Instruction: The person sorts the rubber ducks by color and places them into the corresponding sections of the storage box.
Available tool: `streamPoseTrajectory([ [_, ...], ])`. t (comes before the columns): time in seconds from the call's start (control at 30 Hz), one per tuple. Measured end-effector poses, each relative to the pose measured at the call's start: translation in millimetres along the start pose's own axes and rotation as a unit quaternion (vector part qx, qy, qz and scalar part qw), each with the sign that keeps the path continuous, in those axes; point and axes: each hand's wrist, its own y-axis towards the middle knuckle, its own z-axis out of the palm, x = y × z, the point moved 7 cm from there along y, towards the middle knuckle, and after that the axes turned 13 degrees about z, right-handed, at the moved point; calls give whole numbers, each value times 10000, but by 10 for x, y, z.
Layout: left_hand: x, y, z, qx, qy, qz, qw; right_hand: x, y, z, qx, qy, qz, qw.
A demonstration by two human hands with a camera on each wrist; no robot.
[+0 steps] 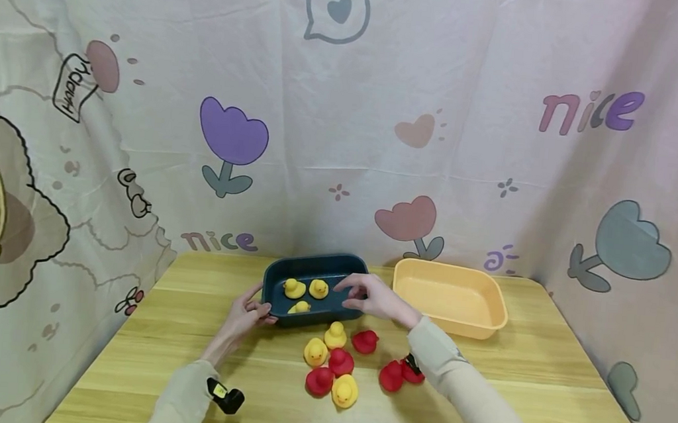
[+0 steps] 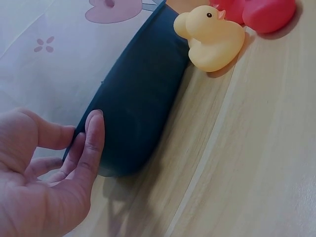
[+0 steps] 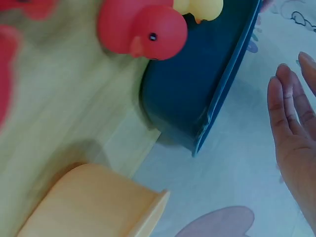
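At its front left corner, my left hand (image 1: 249,315) grips the dark blue plastic bin (image 1: 330,317). In the left wrist view the thumb and fingers (image 2: 94,140) pinch the bin's rim from both sides. Inside the bin sit three yellow rubber ducks, one of them a duck (image 1: 319,289) near the middle. My right hand (image 1: 375,296) hovers over the bin's right end with nothing in it. The right wrist view shows that hand (image 3: 298,131) with fingers extended, beyond the rim.
In front of the bin are yellow ducks, including a yellow duck (image 1: 345,391), and several red ducks, one a red duck (image 1: 319,382). A light orange bin (image 1: 456,323) stands to the right. Behind the wooden table (image 1: 141,368) hangs a printed cloth (image 1: 334,125).
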Motion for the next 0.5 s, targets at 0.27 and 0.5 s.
streamPoseTrajectory([
  [0.27,21,-6,-21,-74,23,-71,9999,-111,-325,51,46,183,92,9998],
  [0.5,33,-3,-19,-89,-20,-81,9999,-226,-445,183,97,273,231,9993],
])
